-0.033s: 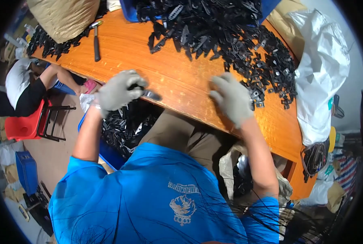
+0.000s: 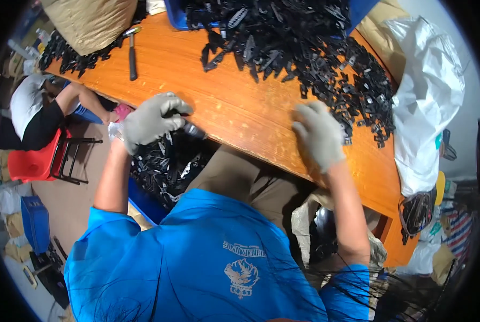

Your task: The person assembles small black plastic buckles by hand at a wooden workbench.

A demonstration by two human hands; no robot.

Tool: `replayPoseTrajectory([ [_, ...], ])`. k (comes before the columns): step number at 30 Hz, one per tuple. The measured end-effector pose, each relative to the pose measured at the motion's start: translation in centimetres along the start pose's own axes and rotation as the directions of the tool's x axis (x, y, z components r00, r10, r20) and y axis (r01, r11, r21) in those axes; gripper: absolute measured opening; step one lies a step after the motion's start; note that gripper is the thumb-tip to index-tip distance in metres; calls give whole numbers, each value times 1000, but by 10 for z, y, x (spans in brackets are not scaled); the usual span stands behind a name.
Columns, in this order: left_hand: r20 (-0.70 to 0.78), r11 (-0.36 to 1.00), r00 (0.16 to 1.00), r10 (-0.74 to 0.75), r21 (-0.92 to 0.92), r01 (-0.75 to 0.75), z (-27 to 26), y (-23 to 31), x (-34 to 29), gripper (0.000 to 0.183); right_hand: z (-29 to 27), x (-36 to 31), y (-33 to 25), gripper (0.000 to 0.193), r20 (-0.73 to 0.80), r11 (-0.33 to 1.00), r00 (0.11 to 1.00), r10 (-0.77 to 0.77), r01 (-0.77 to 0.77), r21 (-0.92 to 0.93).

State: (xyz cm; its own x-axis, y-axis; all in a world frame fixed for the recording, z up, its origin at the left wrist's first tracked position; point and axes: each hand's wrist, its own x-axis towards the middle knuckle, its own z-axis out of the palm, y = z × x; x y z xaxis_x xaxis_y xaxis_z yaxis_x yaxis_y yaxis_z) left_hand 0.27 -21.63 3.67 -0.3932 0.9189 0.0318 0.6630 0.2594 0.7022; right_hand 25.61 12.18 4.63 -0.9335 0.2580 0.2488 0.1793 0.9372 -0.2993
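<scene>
Fingers (image 2: pixel 171 103) of the left hand (image 2: pixel 156 121) are standing curled beside a black part (image 2: pixel 196 130) at the counter (image 2: pixel 234 107) edge, grip indeterminable, while the right hand's (image 2: pixel 321 131) are showing apart near the pile (image 2: pixel 358 91).

Bright light gleams off the table (image 2: pixel 240 115), edges warped.

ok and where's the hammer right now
In the head view, the hammer lies at the upper left on the orange table, just right of the big tan sack and beyond the gloved left hand.
</scene>
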Motion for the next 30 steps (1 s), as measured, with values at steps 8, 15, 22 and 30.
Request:
replayPoseTrajectory([
  [8, -439, 887, 898, -20, 406, 218, 26, 23, 99, 31, 12, -10, 55, 18, -26, 945, 1000, -16, 7, -328],
  [15, -420, 635, 907, -36, 691, 345, 39, 10, 150, 17, 1, -13, 9, 5, -31, 997, 999, 17, -19, -72],
  [22, -445, 940, 894, -50, 282, 192, 51, 27, 126, 40, 14, -16, -4, 19, 134, 984, 991, -27, 3, 177],
  [30, -178, 761, 974, -143, -649, -7, 88, 46, 98, 45, 21, -15, -14, 29, 31, 990, 999, 40, -43, 131],
])
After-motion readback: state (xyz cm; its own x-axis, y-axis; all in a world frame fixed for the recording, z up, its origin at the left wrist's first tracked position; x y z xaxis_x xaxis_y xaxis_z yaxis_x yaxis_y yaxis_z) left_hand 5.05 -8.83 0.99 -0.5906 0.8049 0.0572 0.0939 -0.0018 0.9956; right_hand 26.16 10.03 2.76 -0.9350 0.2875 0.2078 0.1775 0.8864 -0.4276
